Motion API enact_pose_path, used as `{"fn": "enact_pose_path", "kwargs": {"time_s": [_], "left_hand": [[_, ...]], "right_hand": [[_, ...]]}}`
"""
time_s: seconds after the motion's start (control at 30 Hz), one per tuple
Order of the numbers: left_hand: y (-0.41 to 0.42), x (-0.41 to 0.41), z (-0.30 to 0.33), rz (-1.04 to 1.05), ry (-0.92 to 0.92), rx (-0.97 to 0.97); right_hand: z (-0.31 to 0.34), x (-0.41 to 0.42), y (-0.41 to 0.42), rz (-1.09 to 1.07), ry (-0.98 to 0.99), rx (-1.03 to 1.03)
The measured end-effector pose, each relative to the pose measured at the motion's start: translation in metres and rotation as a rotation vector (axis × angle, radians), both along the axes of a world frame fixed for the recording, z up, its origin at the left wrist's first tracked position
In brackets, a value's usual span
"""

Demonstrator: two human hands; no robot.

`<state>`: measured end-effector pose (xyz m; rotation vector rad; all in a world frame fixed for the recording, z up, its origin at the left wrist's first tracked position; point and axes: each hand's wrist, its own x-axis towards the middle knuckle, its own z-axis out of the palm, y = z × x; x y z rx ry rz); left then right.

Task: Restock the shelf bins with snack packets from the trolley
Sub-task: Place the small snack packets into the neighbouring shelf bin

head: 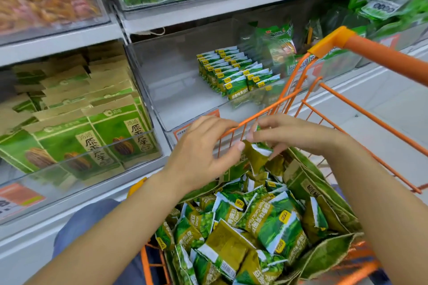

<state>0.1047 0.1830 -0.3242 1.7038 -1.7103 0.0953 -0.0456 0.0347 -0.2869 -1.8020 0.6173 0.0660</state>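
Holding a small green snack packet above the orange trolley, my right hand pinches its top edge in a narrow grip while my left hand steadies it, ready for the half-empty clear shelf bin beyond.

My left hand sits mid-frame, fingers curled, thumb tip pinching. My right hand meets it from the right, fingers pinching too. Both forearms reach up from the lower frame.
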Motion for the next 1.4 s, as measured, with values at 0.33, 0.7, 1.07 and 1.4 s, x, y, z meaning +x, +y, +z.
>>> {"fn": "enact_pose_path", "kwargs": {"time_s": [0.33,0.7,1.07,1.4], "left_hand": [[-0.001,-0.01,0.006,0.108,0.301,-0.129],[-0.002,-0.002,0.007,0.076,0.717,-0.016],[0.0,0.004,0.02,0.095,0.762,-0.074],[-0.065,0.039,0.051,0.265,0.469,-0.087]], "right_hand": [[-0.006,0.017,0.016,-0.313,-0.256,-0.003],[0.0,0.016,0.027,-0.269,-0.478,-0.014],[0.0,0.015,0.02,-0.398,-0.496,-0.042],[-0.013,0.004,-0.002,-0.411,-0.227,-0.903]]}}
